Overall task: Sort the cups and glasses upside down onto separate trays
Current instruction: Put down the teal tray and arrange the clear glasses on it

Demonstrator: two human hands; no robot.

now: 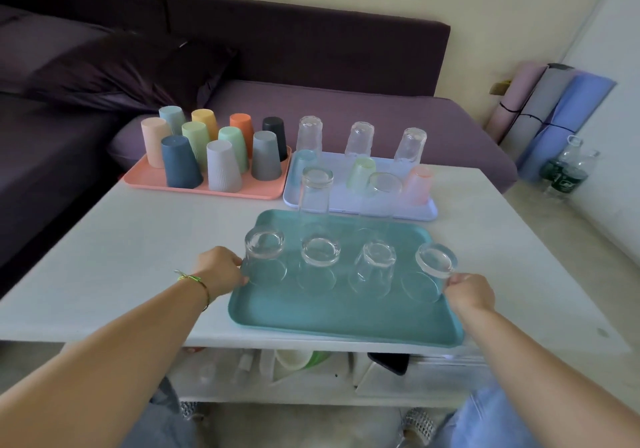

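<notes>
Fingers of the left hand [221,271] are curling round the left glass [264,257], gripping it low on its side. That glass is standing base up at the left edge of the teal tray [329,319]. A thin bracelet [194,279] is circling the wrist behind this grip.

Across the tray, the right hand [469,291] is gripping the right glass [434,267], fingers wrapping its lower side. This glass is also base up, at the tray's right edge, and seems to be leaning toward the hand, though the wide lens may be bending it.

Between the two grips, two middle glasses [320,255] are standing base up in the same row, apart from each other and from both hands. Just beyond that row, two tall glasses [315,191] are standing base up on the tray's far part.

Farther from the hands, touching the teal tray's far edge, a lilac tray [426,213] is holding three tinted glasses [362,170] and, behind them, three clear glasses [360,137], all base up. Left of it, a pink tray [207,193] is carrying ten coloured cups [223,167], all base up.

All three trays are sitting on a pale table [104,257], with a purple sofa [311,49] lying beyond it.
</notes>
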